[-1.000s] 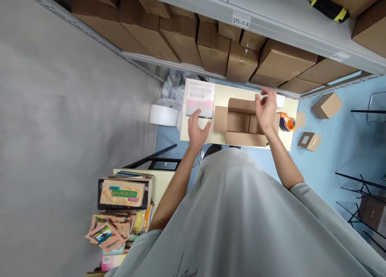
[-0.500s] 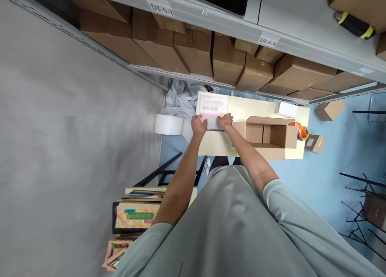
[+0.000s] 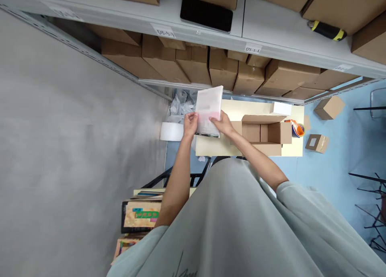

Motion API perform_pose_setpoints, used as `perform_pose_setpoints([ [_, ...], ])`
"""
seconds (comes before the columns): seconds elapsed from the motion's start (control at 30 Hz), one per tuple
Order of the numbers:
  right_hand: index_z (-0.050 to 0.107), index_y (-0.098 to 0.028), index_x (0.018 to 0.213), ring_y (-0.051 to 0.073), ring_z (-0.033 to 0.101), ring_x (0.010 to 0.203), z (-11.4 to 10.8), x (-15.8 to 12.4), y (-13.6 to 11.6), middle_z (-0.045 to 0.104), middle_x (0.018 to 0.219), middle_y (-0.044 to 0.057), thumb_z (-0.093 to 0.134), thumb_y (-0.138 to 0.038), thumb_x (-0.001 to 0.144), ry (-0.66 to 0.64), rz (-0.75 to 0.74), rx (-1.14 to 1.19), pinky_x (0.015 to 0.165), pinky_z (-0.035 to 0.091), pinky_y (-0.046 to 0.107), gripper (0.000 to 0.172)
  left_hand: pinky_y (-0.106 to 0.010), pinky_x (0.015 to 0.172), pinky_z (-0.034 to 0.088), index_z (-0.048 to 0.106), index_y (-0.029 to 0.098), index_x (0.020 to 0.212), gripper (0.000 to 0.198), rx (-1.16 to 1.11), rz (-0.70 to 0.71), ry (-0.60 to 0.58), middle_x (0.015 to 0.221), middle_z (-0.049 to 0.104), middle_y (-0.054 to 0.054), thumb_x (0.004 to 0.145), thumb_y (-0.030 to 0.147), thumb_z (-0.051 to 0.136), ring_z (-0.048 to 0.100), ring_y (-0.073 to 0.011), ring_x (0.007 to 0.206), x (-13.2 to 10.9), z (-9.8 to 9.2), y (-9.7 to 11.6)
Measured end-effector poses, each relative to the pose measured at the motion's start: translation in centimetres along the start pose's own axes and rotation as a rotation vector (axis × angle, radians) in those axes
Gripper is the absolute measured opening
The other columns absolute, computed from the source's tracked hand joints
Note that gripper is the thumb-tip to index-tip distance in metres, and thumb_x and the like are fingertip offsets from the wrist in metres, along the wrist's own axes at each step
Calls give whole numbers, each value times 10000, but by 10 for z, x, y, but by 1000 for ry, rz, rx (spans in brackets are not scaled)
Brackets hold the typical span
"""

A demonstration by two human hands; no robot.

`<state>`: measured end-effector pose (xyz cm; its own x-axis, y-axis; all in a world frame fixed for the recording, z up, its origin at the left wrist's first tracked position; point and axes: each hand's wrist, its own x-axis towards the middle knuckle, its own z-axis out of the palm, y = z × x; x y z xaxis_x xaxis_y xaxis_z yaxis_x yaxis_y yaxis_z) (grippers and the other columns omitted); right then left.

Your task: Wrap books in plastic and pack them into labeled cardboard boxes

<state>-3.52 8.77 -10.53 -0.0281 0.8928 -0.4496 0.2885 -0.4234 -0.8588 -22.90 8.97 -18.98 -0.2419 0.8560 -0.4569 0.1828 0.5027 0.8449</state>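
Between my hands I hold a flat rectangular packet (image 3: 208, 104) in whitish, see-through wrapping, with a pink patch showing through and a dark lower edge. It is tilted above the left end of the cream table (image 3: 211, 147). My left hand (image 3: 189, 124) is closed on its left edge, the thumb on the front. My right hand (image 3: 223, 124) grips the right side, with its thumb across the front face. To the right of my right hand stands an open cardboard box (image 3: 276, 149), its flaps spread outward. What the wrapping covers cannot be made out.
A white roll (image 3: 171, 131) and crumpled plastic (image 3: 181, 104) lie left of the table. At its right are a white box (image 3: 281, 108) and orange tape (image 3: 297, 128). Shelving above bears cartons, a black phone (image 3: 206, 14) and a yellow-black cutter (image 3: 328, 30). Books (image 3: 141, 214) are stacked lower left.
The packet has risen from the table and now tilts in my hands. My right hand has shifted its grip onto the packet's right side. The camera view has shifted slightly.
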Motion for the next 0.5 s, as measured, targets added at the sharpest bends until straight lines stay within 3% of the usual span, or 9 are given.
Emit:
perform_pose_setpoints([
  [0.13, 752, -225, 1288, 382, 756, 1319, -94, -76, -4, 825, 1405, 122, 886, -652, 879, -63, -87, 247, 1152, 636, 550, 606, -522, 1082, 682, 786, 183, 1283, 805, -244, 14, -336, 1256, 843, -195, 1009, 912, 582, 798, -363, 1273, -52, -6, 30],
  [0.27, 765, -223, 1282, 417, 763, 1314, -175, -131, 20, 832, 1387, 143, 923, -731, 816, -20, -65, 272, 1147, 636, 590, 707, -511, 1012, 707, 850, 180, 1207, 760, -301, -7, -528, 1175, 872, -166, 843, 847, 849, 828, -391, 1183, -113, 29, 58],
  [0.37, 756, -228, 1297, 425, 767, 1307, -212, -151, 45, 836, 1360, 150, 931, -756, 782, 45, -55, 260, 1143, 638, 603, 758, -486, 991, 706, 863, 199, 1236, 707, -293, 4, -541, 1171, 878, -123, 818, 768, 908, 826, -370, 1166, -153, 74, 73],
  [0.5, 746, -247, 1354, 416, 756, 1345, -242, -166, 74, 823, 1406, 141, 907, -792, 772, 89, -31, 295, 1170, 630, 595, 813, -455, 997, 693, 871, 217, 1191, 657, -303, 42, -467, 1147, 873, -96, 871, 789, 841, 811, -343, 1178, -191, 123, 80],
])
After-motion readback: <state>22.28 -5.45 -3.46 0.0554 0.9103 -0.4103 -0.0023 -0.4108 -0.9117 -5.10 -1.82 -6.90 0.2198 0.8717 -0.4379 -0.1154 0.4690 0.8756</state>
